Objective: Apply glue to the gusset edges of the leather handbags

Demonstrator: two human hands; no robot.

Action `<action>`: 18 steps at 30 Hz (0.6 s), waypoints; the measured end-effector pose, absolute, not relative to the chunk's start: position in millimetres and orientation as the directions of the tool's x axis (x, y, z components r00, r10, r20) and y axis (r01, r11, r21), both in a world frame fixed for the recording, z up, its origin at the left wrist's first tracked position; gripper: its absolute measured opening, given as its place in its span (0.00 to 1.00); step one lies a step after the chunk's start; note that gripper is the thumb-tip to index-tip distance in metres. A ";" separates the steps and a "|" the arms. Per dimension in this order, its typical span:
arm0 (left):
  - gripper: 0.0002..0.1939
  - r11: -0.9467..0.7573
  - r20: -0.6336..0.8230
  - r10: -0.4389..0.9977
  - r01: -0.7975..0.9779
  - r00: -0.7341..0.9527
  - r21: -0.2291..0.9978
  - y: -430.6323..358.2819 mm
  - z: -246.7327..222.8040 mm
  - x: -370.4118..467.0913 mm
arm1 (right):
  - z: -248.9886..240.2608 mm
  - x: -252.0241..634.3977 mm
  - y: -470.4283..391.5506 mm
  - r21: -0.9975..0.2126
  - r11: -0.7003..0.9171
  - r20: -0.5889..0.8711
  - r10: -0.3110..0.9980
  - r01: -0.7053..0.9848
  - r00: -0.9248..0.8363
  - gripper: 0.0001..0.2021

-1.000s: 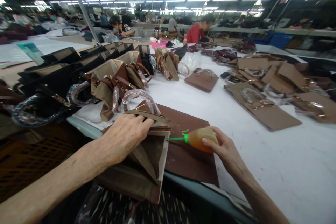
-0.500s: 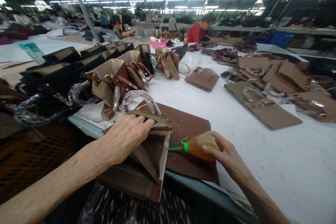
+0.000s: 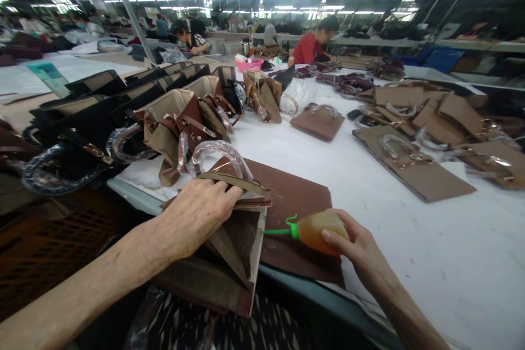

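Note:
My left hand (image 3: 207, 205) is closed over the upper edge of a brown handbag (image 3: 233, 284), its fingertips hidden behind the flap. The bag hangs partly over the table's front edge, its side opened out, with a plastic-wrapped handle lying above my knuckles. In my right hand (image 3: 355, 240) is a squeeze bottle (image 3: 318, 231) of amber liquid, tilted on its side. The bottle's thin green nozzle points left and its tip is at the bag's pale side edge; whether it touches I cannot tell. Beneath the bottle lies a flat brown panel (image 3: 297, 191).
Black and brown handbags (image 3: 197, 115) stand in rows on the left. Tan bag pieces (image 3: 414, 161) are heaped on the right of the white table (image 3: 410, 251). A flat brown bag (image 3: 318, 122) lies mid-table. An orange crate (image 3: 53, 251) is low at left. A person in red (image 3: 309, 46) works across.
My right hand and the bottle have shifted very slightly to the right. My left hand keeps its hold on the bag.

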State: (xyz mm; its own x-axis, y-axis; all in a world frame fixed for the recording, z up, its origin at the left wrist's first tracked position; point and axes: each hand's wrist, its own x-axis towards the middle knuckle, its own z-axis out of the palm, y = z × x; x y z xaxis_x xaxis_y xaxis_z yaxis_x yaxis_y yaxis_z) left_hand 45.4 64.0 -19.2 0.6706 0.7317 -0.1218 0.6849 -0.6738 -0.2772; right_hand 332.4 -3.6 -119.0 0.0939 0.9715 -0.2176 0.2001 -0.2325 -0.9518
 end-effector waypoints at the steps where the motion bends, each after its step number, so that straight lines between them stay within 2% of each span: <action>1: 0.08 -0.671 -0.132 0.735 0.688 0.665 -0.276 64.1 -18.0 46.3 | -118.8 331.4 -4.5 -0.953 -0.227 -0.216 0.973 0.202 0.078 0.19; 13: 0.06 -0.679 -0.138 0.731 0.693 0.668 -0.245 63.6 -11.5 49.4 | -130.0 323.3 2.6 -0.954 -0.193 -0.160 0.975 0.228 0.155 0.23; 18: 0.05 -0.673 -0.124 0.735 0.693 0.667 -0.260 62.4 -14.0 49.2 | -125.3 323.8 0.5 -0.959 -0.182 -0.146 0.975 0.220 0.168 0.21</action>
